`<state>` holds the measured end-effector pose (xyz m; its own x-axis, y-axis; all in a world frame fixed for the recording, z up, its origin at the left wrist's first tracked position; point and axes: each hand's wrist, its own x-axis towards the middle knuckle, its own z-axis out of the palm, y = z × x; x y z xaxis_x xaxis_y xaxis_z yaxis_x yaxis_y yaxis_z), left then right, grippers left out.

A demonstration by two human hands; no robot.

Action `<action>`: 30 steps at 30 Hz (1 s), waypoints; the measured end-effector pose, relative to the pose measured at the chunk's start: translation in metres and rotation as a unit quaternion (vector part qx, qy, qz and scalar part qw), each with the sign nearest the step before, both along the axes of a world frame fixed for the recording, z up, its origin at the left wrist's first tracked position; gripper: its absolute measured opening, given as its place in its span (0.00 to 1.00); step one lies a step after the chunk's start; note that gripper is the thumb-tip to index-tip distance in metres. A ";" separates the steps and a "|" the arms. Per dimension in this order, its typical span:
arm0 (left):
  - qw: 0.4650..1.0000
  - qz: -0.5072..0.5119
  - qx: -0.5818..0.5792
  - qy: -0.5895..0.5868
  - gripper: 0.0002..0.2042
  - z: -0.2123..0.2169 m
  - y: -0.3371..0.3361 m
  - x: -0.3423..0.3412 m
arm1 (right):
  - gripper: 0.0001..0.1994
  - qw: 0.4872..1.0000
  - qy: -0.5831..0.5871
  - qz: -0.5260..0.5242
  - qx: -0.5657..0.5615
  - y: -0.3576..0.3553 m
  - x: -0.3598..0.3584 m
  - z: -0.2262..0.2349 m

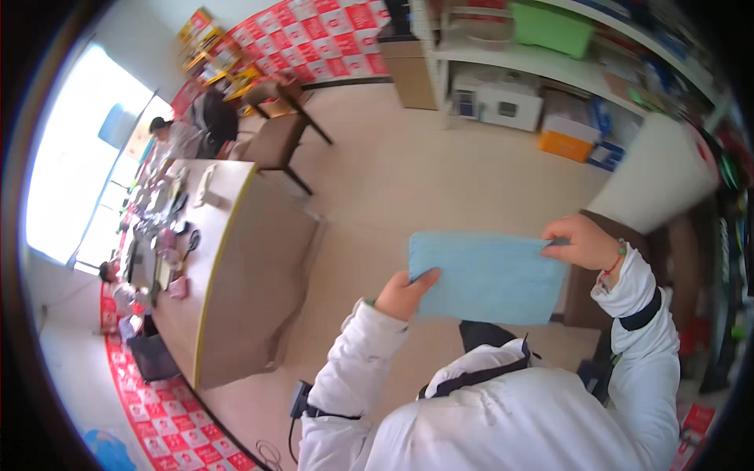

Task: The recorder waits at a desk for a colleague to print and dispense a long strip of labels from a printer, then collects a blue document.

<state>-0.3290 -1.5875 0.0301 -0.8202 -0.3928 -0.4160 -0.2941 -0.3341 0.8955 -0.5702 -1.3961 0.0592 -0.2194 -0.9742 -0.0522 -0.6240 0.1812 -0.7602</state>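
Head view shows me both hands up in front of the white jacket, holding 1 light blue cloth stretched flat in the air between them. My left hand has its grip closed on the lower left corner, thumb lying across the front of the fabric. My right hand pinches the upper right corner, fingers folded tight over the edge. The cloth hangs well above the floor and touches nothing else; it looks already folded into a neat rectangle, though I cannot tell how many layers it has.

My judgement on the risks: with only 2 opposite corners held, the free corners could sag, and any folded layers could slip apart if either pinch loosens. A thumb-over hold on the left is shallow, so a quick pull from the right could tug the corner out and drop that side toward the floor.

Off to the left stands a long bench crowded with small items, well apart from the hands, with another person seated at its far end and a chair beside it. Shelves with boxes line the far wall.
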 end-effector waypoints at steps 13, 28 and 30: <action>0.977 0.160 -0.120 -0.070 0.15 -0.057 -0.410 -0.138 | 0.11 0.993 0.113 0.036 -0.024 -0.471 -0.166 -0.020; 0.913 0.351 -0.193 -0.079 0.14 -0.132 -0.952 -0.442 | 0.08 0.987 0.035 -0.136 -0.073 -0.822 -0.468 -0.054; 0.882 0.468 -0.042 -0.043 0.12 -0.082 -0.989 -0.450 | 0.09 0.996 0.053 0.001 -0.078 -0.928 -0.485 -0.050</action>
<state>-0.7794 -2.5770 -0.0522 -0.0870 -0.9130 -0.3985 0.0071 -0.4006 0.9162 -1.0551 -2.3239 0.0091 -0.2127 -0.9694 0.1224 -0.7023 0.0646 -0.7089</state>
